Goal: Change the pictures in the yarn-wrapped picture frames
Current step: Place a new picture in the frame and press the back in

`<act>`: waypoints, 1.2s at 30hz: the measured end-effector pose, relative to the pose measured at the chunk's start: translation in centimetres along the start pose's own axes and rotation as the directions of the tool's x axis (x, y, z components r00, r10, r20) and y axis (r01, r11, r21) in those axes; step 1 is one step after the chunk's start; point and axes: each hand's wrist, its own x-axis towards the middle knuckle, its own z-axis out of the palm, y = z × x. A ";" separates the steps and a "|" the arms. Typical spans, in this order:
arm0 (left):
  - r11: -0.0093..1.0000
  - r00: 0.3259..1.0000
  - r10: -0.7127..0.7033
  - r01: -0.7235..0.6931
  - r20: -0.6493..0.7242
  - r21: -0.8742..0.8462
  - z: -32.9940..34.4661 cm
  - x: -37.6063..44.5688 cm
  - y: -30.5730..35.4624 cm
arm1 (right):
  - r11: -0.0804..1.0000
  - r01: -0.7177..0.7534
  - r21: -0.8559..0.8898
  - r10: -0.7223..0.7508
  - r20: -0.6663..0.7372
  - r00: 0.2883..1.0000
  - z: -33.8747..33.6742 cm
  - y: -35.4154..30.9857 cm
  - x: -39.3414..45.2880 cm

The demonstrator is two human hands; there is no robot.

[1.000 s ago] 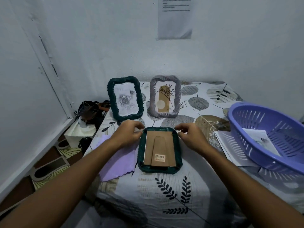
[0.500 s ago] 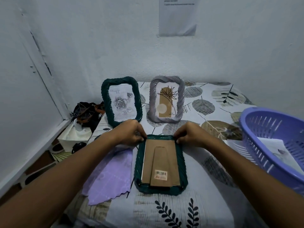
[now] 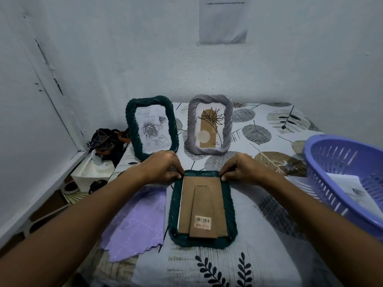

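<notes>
Both hands (image 3: 163, 168) (image 3: 246, 169) pinch ribbed green frame's (image 3: 202, 243) flat cardboard backing (image 3: 202, 204).

Tight at the back and right, open toward the near edge

Two upright frames — the dark green frame (image 3: 152, 126) and the grey frame (image 3: 209, 125) — stand just behind the face-down frame (image 3: 202, 210), with a narrow gap between them. The purple basket (image 3: 344, 175) blocks the right side; the lilac cloth (image 3: 136, 222) lies flat on the left. Bare patterned tabletop (image 3: 267, 251) lies in front — and right of the face-down frame.
</notes>
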 end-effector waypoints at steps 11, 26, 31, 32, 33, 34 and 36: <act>1.000 0.994 -0.009 0.008 -0.113 -0.010 0.6 -0.5 0.3 | 0.997 0.007 0.074 -0.002 -0.075 0.997 1.0 0.5 0.2; 0.985 0.986 -0.124 0.109 -0.111 -0.133 1.1 -0.3 0.1 | 0.988 -0.047 0.145 0.062 -0.099 0.993 1.4 1.1 -0.3; 0.979 0.980 -0.162 0.145 -0.116 -0.143 1.2 -0.2 0.2 | 0.987 -0.058 0.149 0.076 -0.114 0.991 1.5 1.0 -0.4; 0.978 0.978 -0.171 0.153 -0.118 -0.143 1.2 -0.2 0.3 | 0.987 -0.057 0.149 0.075 -0.117 0.990 1.5 0.9 -0.4; 0.976 0.976 -0.179 0.161 -0.122 -0.143 1.1 -0.2 0.4 | 0.987 -0.055 0.148 0.074 -0.121 0.990 1.5 0.9 -0.5; 0.976 0.974 -0.186 0.168 -0.128 -0.141 1.1 -0.2 0.6 | 0.988 -0.056 0.145 0.074 -0.124 0.990 1.5 0.9 -0.5; 0.976 0.971 -0.195 0.178 -0.139 -0.124 1.0 -0.2 1.0 | 0.989 -0.061 0.134 0.078 -0.125 0.989 1.5 0.8 -0.5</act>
